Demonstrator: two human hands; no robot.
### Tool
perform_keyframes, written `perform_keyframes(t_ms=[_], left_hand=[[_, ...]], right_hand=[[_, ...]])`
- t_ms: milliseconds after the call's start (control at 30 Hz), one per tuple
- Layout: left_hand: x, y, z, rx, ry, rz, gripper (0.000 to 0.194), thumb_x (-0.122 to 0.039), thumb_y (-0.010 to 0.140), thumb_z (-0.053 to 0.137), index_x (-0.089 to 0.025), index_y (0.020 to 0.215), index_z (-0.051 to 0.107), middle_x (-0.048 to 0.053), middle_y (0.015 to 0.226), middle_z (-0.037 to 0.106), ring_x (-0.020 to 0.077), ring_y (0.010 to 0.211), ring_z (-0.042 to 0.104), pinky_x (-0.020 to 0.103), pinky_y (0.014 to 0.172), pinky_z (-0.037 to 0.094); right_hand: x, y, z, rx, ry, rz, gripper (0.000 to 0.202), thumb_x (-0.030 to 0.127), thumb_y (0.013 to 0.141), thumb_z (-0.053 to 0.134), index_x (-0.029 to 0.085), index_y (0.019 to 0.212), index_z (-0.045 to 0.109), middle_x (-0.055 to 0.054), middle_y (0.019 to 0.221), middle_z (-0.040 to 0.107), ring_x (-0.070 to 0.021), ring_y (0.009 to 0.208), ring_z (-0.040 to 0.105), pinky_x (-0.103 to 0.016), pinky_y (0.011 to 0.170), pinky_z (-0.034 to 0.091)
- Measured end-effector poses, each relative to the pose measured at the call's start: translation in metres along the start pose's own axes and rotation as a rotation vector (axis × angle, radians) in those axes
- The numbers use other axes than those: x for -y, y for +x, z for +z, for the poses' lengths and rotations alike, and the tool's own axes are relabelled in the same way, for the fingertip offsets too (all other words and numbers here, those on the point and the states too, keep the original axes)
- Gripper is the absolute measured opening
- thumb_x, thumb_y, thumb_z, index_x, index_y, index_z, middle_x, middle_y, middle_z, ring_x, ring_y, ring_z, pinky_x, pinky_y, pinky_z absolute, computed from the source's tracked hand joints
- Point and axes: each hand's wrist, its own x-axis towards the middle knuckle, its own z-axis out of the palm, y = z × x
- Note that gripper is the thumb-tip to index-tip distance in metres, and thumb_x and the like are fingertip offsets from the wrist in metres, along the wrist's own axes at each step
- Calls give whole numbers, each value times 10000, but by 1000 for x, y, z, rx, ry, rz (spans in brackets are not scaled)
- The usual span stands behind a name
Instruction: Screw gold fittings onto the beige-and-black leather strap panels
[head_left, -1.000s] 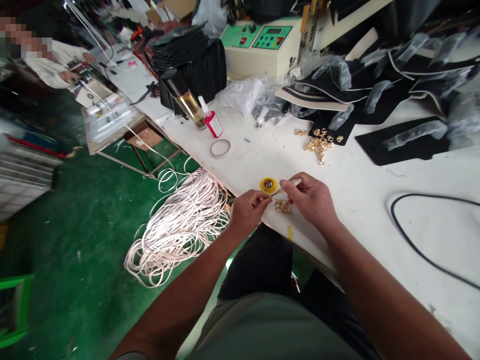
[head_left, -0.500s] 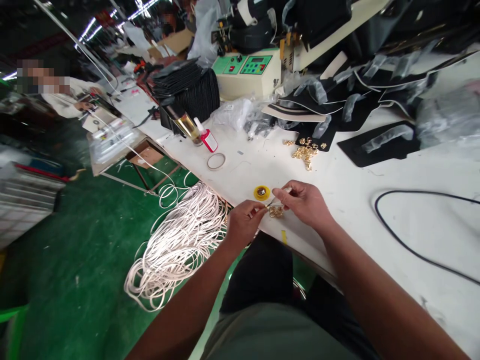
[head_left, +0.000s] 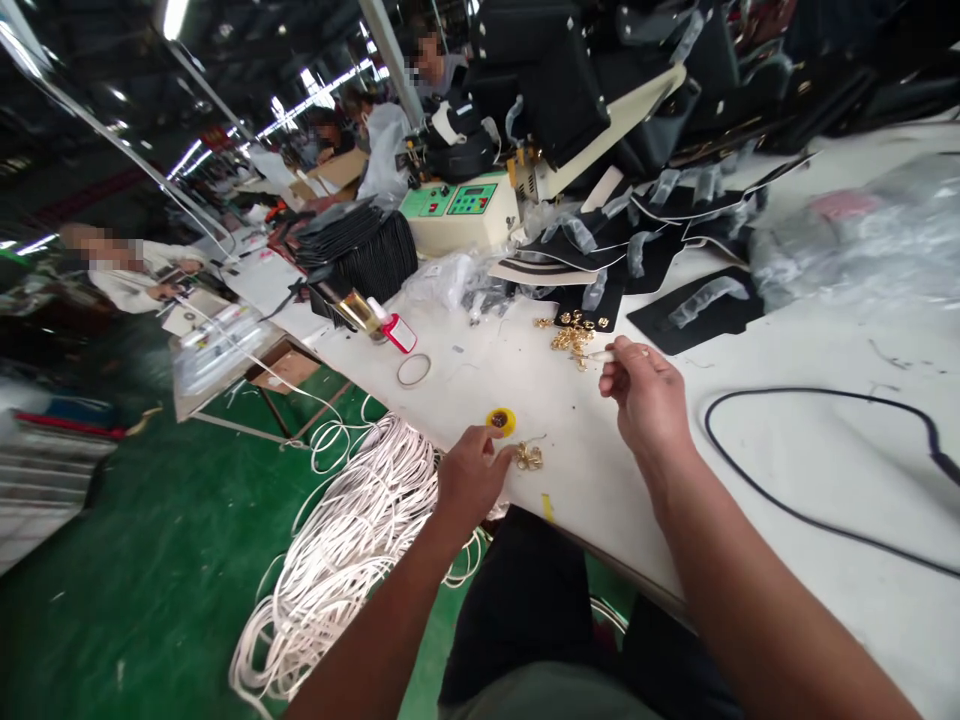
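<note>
Worktable: I view a long white-topped table [head_left: 622, 520] running from far left to near right.
Cord: a loose heap of white cord [head_left: 352, 540] lies on the green floor [head_left: 157, 570], left of the table.
Black pieces: flat black panels with pale edges and clear plastic wrapping [head_left: 697, 310] lie on the far right part of the table.
Machine: a cream box with a green control face [head_left: 457, 225] stands at the far side, right of a stack of black sheets [head_left: 375, 250].
Right hand: I see it [head_left: 637, 385] with thumb and fingers clamped on a slender white-handled tool [head_left: 600, 356], pointing left at the far gold pile; contact I cannot tell.
Left hand: its thumb and forefinger [head_left: 472, 475] stand apart, beside the dish and the near cluster.
Bottle: a red bottle with a white cap [head_left: 397, 332] stands at far left, beyond a thin metal ring [head_left: 413, 369].
Dish: a round yellow dish [head_left: 511, 423] holds small metal parts.
Fittings: shiny gold metal pieces form a far pile [head_left: 572, 336] and a near cluster [head_left: 529, 457].
</note>
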Motion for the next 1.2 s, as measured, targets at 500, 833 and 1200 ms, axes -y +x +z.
perform_keyframes(t_ms=[500,833,1200], left_hand=[[-108,151,83,242,258,164,308,-522,897,687,-240,812,779,71,982,768,262,868,695,360,794,481],[-97,131,81,208,-12,149,88,-310,891,721,-244,840,747,24,981,789,219,892,714,340,831,511],[-46,10,23,-47,-1000,-360,334,-374,687,916,-146,869,755,9,661,734,123,564,668,248,591,576]], right_hand=[[16,16,-8,-100,373,115,351,458,746,871,183,878,698,31,681,611,-73,514,511,-194,452,429],[14,13,-7,-53,349,104,318,441,774,862,185,840,686,30,685,621,-72,515,528,-195,464,427],[18,-26,9,238,-297,-52,227,410,895,740,204,806,706,23,621,632,-122,551,585,-261,576,477]])
